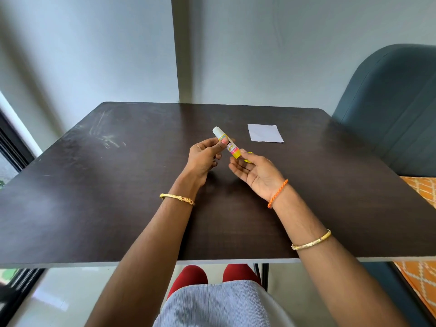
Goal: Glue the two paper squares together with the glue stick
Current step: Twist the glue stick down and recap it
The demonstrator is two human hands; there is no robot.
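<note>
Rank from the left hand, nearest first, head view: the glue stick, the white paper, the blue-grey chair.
1. Yellow-and-white glue stick: held in the left hand, above the dark table's middle.
2. White paper: flat on the table, farther back and to the right.
3. Blue-grey padded chair: off the table's right edge, farthest.

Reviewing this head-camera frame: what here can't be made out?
- Paper: one white sheet or two stacked squares, impossible to tell from above.
- Glue stick: label print too small; left hand covers part of the barrel.
- Yellow piece, perhaps the cap: mostly hidden behind right hand fingers.
</note>
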